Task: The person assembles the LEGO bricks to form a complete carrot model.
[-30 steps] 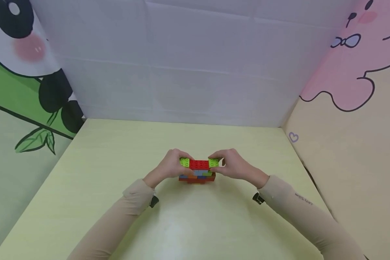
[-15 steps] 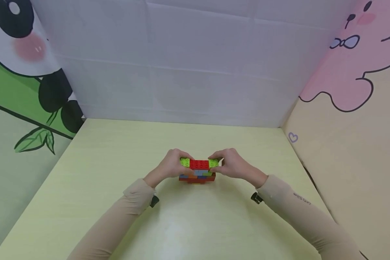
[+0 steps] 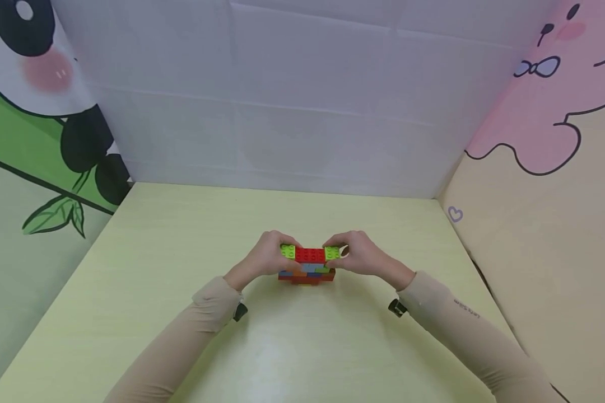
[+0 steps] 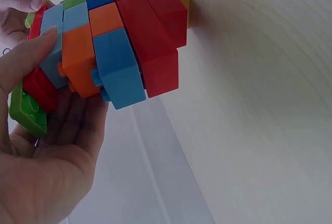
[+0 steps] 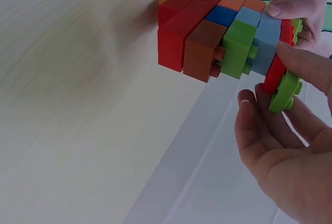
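A stack of toy building bricks stands on the table in the head view, wider in the middle than at its foot. Its top layer is red, with a lime green brick at the left end and another lime brick at the right. My left hand grips the upper left end, thumb on the near side, fingers behind. At the upper right end my right hand holds it the same way. Both wrist views show orange, blue and brown bricks below, and a small yellow brick at the foot.
The pale wooden table reaches back to a white wall panel. Side panels with a panda drawing and a pink cartoon figure rise at left and right.
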Available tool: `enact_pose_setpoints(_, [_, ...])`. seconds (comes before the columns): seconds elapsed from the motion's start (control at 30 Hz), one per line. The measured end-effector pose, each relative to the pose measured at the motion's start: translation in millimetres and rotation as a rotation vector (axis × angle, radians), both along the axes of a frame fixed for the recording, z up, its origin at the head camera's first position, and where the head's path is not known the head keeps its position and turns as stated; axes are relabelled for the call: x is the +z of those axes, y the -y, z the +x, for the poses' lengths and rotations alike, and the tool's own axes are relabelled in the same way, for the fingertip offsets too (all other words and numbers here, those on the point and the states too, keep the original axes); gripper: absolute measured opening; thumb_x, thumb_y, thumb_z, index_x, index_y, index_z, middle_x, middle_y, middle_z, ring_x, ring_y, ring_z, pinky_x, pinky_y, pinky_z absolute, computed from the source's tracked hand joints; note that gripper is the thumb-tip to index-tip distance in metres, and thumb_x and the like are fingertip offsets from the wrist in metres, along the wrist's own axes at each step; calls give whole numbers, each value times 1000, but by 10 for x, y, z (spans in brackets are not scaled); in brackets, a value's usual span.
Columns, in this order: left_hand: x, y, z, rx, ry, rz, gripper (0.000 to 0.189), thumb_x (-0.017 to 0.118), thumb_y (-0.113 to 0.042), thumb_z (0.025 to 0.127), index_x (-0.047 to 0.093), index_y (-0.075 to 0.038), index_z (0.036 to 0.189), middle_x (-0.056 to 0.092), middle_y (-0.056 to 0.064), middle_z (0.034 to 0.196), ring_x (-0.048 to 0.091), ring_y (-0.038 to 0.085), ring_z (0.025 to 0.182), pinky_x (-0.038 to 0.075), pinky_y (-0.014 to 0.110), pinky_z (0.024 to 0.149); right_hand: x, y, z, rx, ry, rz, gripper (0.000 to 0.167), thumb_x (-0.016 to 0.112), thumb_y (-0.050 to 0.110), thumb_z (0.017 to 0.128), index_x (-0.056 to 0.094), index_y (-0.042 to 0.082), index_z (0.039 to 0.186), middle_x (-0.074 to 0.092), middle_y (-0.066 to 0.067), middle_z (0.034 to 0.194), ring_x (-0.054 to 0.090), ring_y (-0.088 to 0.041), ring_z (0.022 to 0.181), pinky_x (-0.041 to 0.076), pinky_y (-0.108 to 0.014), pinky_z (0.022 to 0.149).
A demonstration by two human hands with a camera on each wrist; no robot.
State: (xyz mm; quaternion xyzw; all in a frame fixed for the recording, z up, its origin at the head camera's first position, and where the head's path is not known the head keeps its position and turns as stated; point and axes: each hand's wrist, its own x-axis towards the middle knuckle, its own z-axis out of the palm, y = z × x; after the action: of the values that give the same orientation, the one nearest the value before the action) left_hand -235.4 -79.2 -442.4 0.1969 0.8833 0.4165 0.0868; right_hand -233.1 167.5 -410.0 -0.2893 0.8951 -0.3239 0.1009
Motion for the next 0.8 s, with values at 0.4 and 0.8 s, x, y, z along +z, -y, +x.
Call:
enact_pose_setpoints(0.4, [-15, -3, 14, 13, 4, 19, 35, 87, -24, 68, 74, -13, 98, 64, -1, 99, 54, 19, 91, 49, 31, 71, -223, -43, -55, -6, 151, -175, 34, 78, 18, 81, 68, 8, 111, 66, -1, 102, 63, -17, 82, 52, -32, 75])
enact_pose_setpoints(0.8, [-53, 1, 30, 27, -7, 54, 33, 87, -20, 68, 74, -15, 97, 64, -1, 99, 55, 19, 89, 50, 31, 71, -364, 33, 36, -69, 264, -291, 32, 77, 5, 80, 67, 1, 110, 68, -4, 97, 63, -20, 82, 52, -34, 74])
